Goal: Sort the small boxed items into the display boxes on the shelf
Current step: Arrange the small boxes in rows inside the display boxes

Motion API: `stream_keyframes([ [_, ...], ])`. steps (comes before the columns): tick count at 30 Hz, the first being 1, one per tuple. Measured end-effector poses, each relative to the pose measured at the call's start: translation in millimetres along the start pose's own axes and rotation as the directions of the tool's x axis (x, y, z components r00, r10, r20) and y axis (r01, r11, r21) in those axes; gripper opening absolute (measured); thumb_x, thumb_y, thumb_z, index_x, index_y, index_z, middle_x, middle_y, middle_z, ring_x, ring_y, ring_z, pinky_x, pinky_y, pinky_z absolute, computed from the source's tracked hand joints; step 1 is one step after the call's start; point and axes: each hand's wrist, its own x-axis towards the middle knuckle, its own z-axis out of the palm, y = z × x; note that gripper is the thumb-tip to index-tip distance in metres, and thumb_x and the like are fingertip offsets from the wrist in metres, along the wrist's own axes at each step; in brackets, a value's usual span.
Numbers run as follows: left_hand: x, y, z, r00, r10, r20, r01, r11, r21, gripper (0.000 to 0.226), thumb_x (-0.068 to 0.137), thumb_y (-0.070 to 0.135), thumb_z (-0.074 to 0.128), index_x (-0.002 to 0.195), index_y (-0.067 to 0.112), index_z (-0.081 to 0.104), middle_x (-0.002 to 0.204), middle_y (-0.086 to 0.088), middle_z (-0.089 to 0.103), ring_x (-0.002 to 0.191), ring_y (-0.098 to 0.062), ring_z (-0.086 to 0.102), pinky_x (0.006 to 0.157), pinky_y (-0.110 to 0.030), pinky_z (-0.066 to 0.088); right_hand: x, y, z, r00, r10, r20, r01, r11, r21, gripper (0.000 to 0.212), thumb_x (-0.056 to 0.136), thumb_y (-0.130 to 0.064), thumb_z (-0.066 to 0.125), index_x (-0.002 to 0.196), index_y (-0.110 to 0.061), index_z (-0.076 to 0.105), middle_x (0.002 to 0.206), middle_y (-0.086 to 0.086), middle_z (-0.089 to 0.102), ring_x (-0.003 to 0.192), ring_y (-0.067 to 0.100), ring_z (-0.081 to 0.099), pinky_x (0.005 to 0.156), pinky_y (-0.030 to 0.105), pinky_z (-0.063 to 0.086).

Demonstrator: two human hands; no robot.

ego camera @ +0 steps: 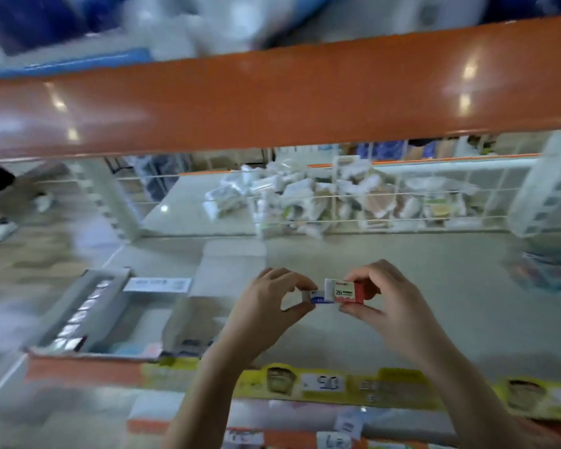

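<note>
My right hand pinches a small red and white boxed item marked "2B", held above the shelf. My left hand pinches a smaller white and blue boxed item right beside it, the two items nearly touching end to end. To the left on the shelf stands an open display box with a row of small boxed items along its left side. A second open display box sits next to it, nearer my left hand. The picture is blurred by motion.
An orange shelf beam crosses overhead. Behind a white wire divider lies a heap of white packets. Yellow price labels line the shelf's front edge. A person's legs and white shoes are at the far left.
</note>
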Motion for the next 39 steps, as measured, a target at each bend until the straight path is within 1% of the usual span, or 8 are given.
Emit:
stream_keyframes([
  [7,-44,-70,-71,0.994,-0.047,-0.096,0.052,0.997,0.05,0.02,0.073,0.025,0.074,0.092,0.027,0.07,0.079,0.029,0.052,0.084,-0.001,0.047,0.073,-0.003,0.033,36,-70,73,0.995,-0.093,0.043,0.089,0.994,0.07,0.033,0.071,-0.021,0.079,0.097,-0.024,0.061,0.088,-0.018,0.051,0.082,0.005,0.052,0.071,0.014,0.043],
  [10,-61,-102,-100,0.991,-0.075,-0.115,0.083,0.994,0.067,0.02,0.073,0.029,0.072,0.092,0.027,0.07,0.085,0.017,0.062,0.083,-0.003,0.05,0.071,-0.013,0.037,54,-98,104,0.991,-0.117,0.071,0.111,0.99,0.088,0.032,0.072,-0.021,0.079,0.097,-0.025,0.059,0.089,-0.018,0.05,0.082,0.005,0.052,0.071,0.013,0.042],
  [15,-90,-158,-148,0.979,-0.122,-0.161,0.14,0.985,0.105,0.018,0.074,0.027,0.073,0.092,0.027,0.069,0.088,0.012,0.065,0.084,-0.011,0.059,0.072,-0.026,0.047,80,-139,159,0.977,-0.171,0.124,0.16,0.983,0.093,0.028,0.074,-0.019,0.078,0.097,-0.022,0.06,0.09,-0.012,0.052,0.082,0.004,0.051,0.071,0.014,0.042],
  [21,-125,-213,-191,0.963,-0.189,-0.194,0.219,0.965,0.144,0.02,0.074,0.02,0.078,0.091,0.026,0.07,0.087,0.022,0.056,0.083,-0.004,0.056,0.073,-0.017,0.044,101,-184,226,0.963,-0.168,0.211,0.151,0.984,0.092,0.025,0.082,-0.03,0.07,0.104,-0.026,0.058,0.092,-0.019,0.046,0.089,-0.003,0.048,0.075,0.008,0.038],
  [26,-147,-249,-212,0.95,-0.265,-0.167,0.294,0.939,0.179,0.022,0.077,0.026,0.074,0.098,0.026,0.07,0.096,0.014,0.064,0.086,-0.006,0.056,0.072,-0.014,0.043,110,-213,276,0.919,-0.179,0.353,0.185,0.983,0.016,0.023,0.085,-0.031,0.064,0.106,-0.026,0.055,0.094,-0.022,0.044,0.088,-0.006,0.045,0.075,0.003,0.034],
  [29,-156,-264,-218,0.947,-0.291,-0.133,0.312,0.932,0.183,0.022,0.079,0.03,0.072,0.101,0.03,0.068,0.098,0.019,0.06,0.086,0.001,0.05,0.07,-0.005,0.035,116,-223,296,0.895,-0.155,0.418,0.193,0.98,-0.051,0.025,0.086,-0.033,0.062,0.109,-0.026,0.056,0.103,-0.017,0.048,0.094,-0.003,0.044,0.071,0.006,0.035],
  [33,-162,-277,-220,0.948,-0.299,-0.107,0.313,0.936,0.163,0.023,0.082,0.032,0.068,0.105,0.03,0.067,0.099,0.022,0.056,0.089,0.001,0.05,0.074,-0.007,0.037,124,-229,312,0.877,-0.128,0.463,0.226,0.96,-0.163,0.026,0.088,-0.031,0.058,0.113,-0.025,0.056,0.106,-0.015,0.047,0.095,0.0,0.039,0.069,0.01,0.031],
  [39,-168,-291,-216,0.952,-0.281,-0.12,0.294,0.95,0.107,0.021,0.079,0.028,0.072,0.1,0.025,0.07,0.099,0.015,0.065,0.084,0.004,0.048,0.073,-0.003,0.034,131,-231,325,0.866,-0.08,0.493,0.257,0.918,-0.302,0.028,0.088,-0.033,0.057,0.115,-0.025,0.054,0.114,-0.01,0.051,0.104,0.008,0.04,0.083,0.02,0.036],
])
